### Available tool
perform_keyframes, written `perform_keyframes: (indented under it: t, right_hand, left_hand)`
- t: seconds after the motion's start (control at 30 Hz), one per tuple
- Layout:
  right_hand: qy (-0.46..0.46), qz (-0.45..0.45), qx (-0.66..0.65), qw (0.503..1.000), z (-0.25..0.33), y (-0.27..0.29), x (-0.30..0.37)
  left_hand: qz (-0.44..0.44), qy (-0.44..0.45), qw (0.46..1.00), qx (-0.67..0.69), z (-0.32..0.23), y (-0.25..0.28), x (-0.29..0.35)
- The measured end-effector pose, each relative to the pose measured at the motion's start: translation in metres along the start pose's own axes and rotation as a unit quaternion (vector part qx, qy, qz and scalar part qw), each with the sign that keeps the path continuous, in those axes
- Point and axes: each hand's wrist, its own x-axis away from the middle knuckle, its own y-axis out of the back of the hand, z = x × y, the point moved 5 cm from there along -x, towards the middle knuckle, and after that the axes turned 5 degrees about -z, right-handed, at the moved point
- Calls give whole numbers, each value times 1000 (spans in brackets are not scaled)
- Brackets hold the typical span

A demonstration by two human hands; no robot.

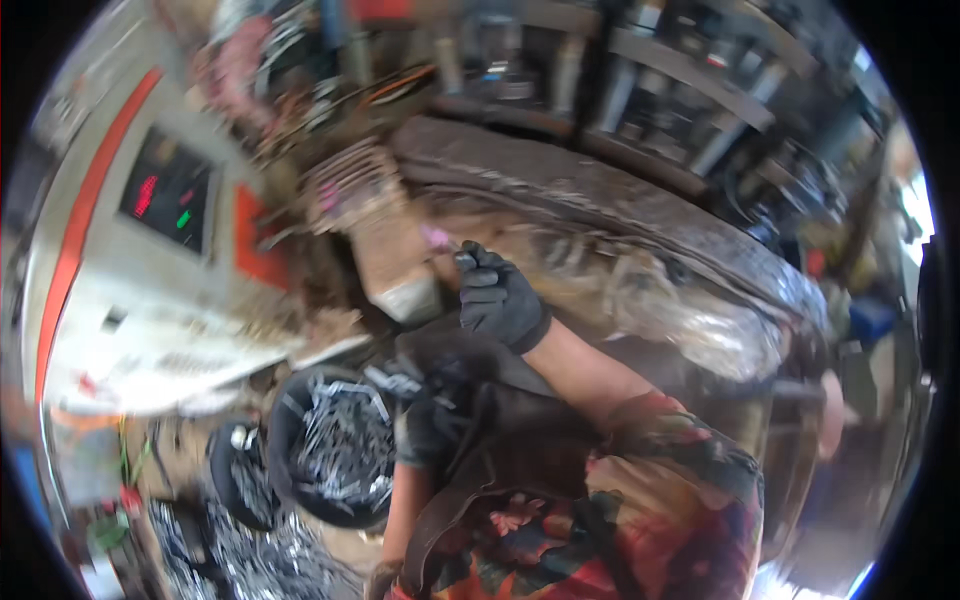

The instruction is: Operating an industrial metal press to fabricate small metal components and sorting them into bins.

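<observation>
My right hand [497, 303], in a dark glove, is raised at the middle with its fingers pinched together. Just beyond its fingertips is a small blurred piece with a pinkish glow [437, 238]; what lies inside the fingers is mostly hidden. Lower and to the left, my left hand [425, 432], in a dark and grey glove, is closed around some grey metal pieces [393, 382] that stick out above it. It is beside the right rim of a black bucket [283, 440] filled with slim metal parts [345, 440]. Motion blur softens both hands.
A white machine [150, 300] with an orange stripe and lit display stands at left. Ahead are a block-like stand [385, 245] and a slatted piece [350, 180]. A long brown beam [560, 175] and clear plastic [690, 320] lie beyond. More metal parts [270, 550] cover the floor.
</observation>
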Motion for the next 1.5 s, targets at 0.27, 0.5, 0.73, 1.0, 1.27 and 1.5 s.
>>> perform_keyframes:
  t: [0.27,0.5,0.73,1.0,1.27,1.5]
  right_hand:
    - [541,-365,504,566,269,-124,132]
    - [550,-450,461,531,355,-117,139]
    - [559,-443,435,550,354,-111,132]
    - [593,-416,390,568,348,-111,146]
    - [519,-395,482,585,242,-105,192]
    - [323,-413,826,207,169,-22,283]
  left_hand:
    - [-79,-73,994,12,12,1,-18]
    - [-18,-53,998,-11,9,2,-24]
    - [-11,-79,997,-8,0,16,-24]
    - [-38,-75,996,-16,9,0,-22]
    - [36,-17,996,83,6,-9,-18]
    - [-32,-67,997,-22,8,2,-26]
